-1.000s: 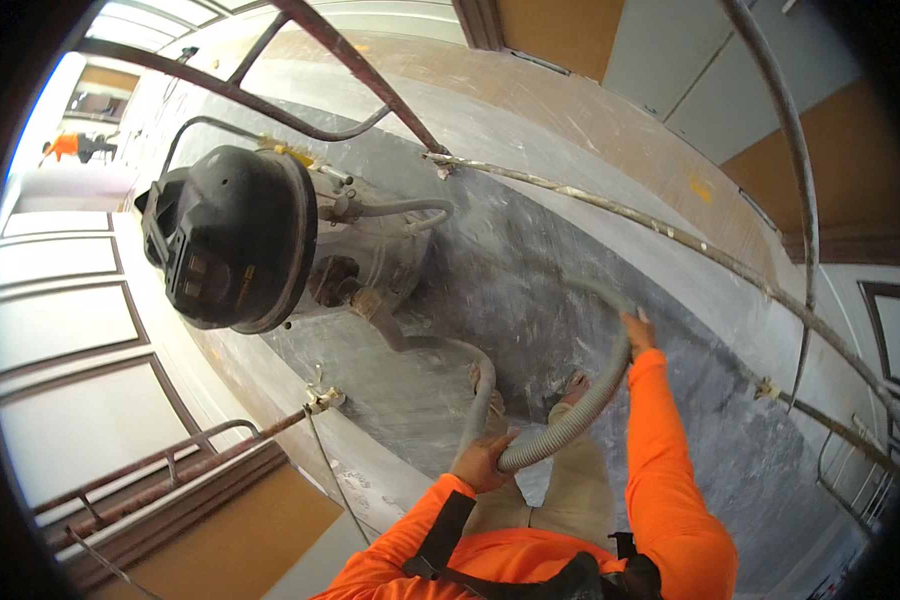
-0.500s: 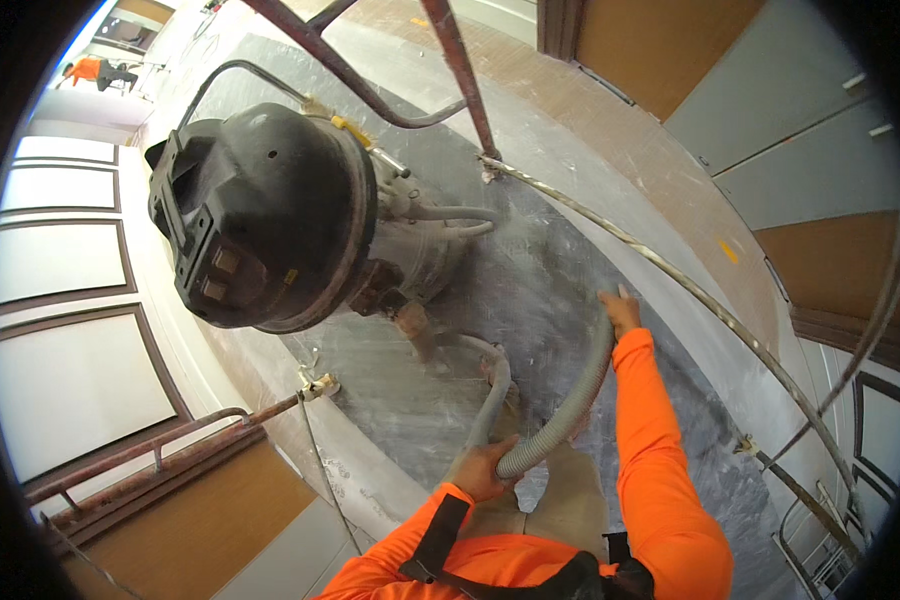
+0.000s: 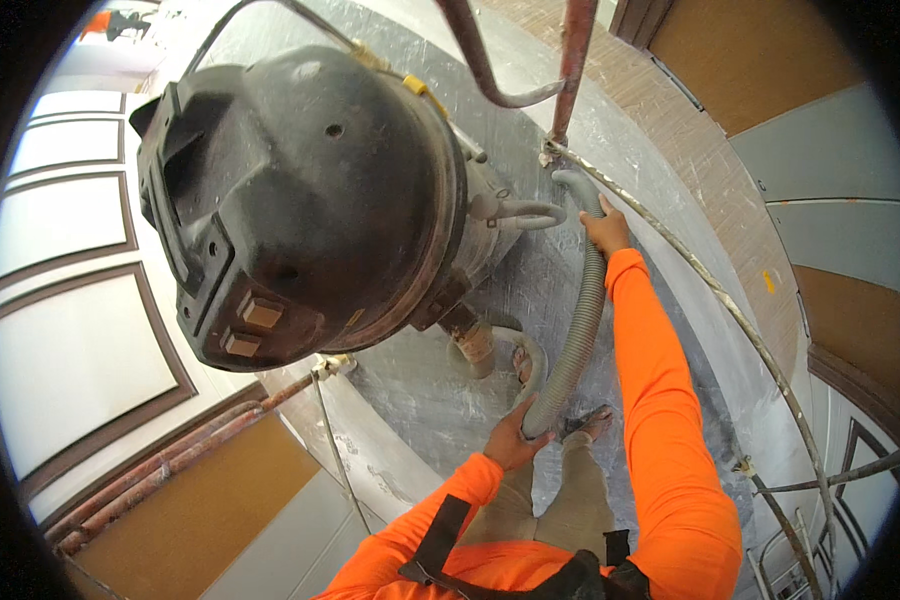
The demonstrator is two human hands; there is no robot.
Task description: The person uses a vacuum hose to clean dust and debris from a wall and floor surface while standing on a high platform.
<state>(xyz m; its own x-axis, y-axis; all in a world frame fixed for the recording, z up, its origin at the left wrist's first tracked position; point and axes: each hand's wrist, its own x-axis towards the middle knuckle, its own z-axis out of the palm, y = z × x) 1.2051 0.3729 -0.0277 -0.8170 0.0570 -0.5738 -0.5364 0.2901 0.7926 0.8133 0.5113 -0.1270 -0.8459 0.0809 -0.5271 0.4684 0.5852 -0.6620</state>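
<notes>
A grey ribbed vacuum hose (image 3: 582,320) curves through both my hands in front of my legs. Fingers wrapped around its lower bend, my left hand (image 3: 511,440) is closed on it. Farther up, my right hand (image 3: 607,228) grips the same hose near its smooth grey end piece (image 3: 576,186), which points toward the foot of a red pole. To the left stands a large dusty industrial vacuum (image 3: 320,200) with a black domed head. A fitting low on its side (image 3: 474,345) joins the hose, which loops back behind my left hand.
A red scaffold frame (image 3: 570,75) rises at the far side. A paint-spattered rail (image 3: 710,280) runs along the right, and red tubes (image 3: 160,465) lie at the lower left. Scratched grey sheeting (image 3: 410,400) covers the platform. Panelled walls (image 3: 80,370) flank it.
The vacuum appears larger and closer. My right hand has moved farther forward with the hose, whose end piece now shows beyond it. My left hand keeps its hold, slightly farther forward.
</notes>
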